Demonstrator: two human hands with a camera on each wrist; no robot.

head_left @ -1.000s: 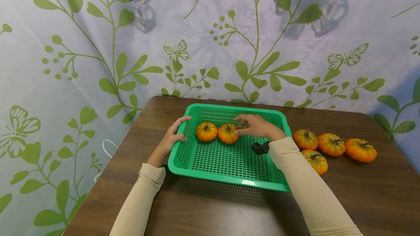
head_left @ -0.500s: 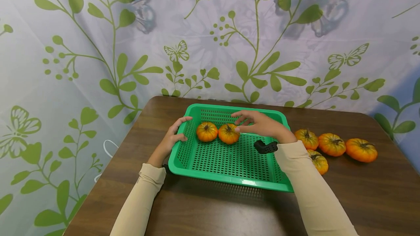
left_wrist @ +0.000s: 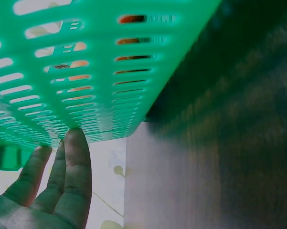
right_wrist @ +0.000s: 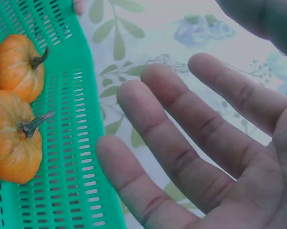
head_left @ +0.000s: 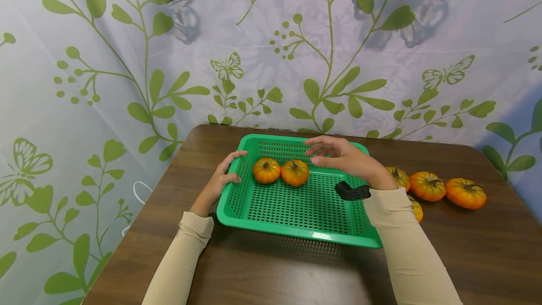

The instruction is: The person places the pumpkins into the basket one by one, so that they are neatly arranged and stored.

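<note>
A green plastic basket (head_left: 296, 234) with slotted walls stands on the table. Two small orange pumpkins, a left one (head_left: 267, 170) and a right one (head_left: 295, 172), sit side by side inside it. My left hand (head_left: 220, 178) holds the basket's left rim, thumb and forefinger over the edge; in the left wrist view other fingers (left_wrist: 76, 176) lie against the outer wall. Above the basket's right half hovers my right hand (head_left: 343, 156), holding nothing. Its fingers (right_wrist: 148, 124) are spread and loosely extended in the right wrist view, apart from both pumpkins (right_wrist: 16, 143).
Several more orange pumpkins lie on the brown table (head_left: 262, 272) to the basket's right, including a middle one (head_left: 427, 186) and an outer one (head_left: 466, 193). My right forearm partly covers the nearest ones. A patterned curtain (head_left: 271, 60) hangs behind the table.
My right hand has moved up and to the right, away from the right pumpkin in the basket, its fingers opening out. The left hand and basket look unchanged.
</note>
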